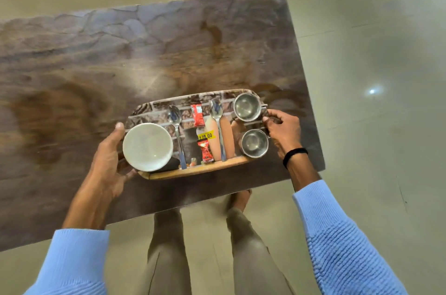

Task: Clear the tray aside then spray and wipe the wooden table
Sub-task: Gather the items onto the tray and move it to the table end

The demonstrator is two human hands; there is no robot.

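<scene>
On the pale tiled floor (362,29): dark brown wooden desk (120,53), glossy top. Near its front right corner: oblong wooden-rimmed tray with printed base (193,172). Left hand (108,162), fingers clasped on the tray's left end; right hand (282,130), fingers closed on the right end; whether the tray is lifted cannot be told. On the tray: white round bowl (147,147), left; two steel cups (247,106) (254,143), right; two steel spoons (176,125) (218,120); two red sachets (197,115) (205,151), centre.
</scene>
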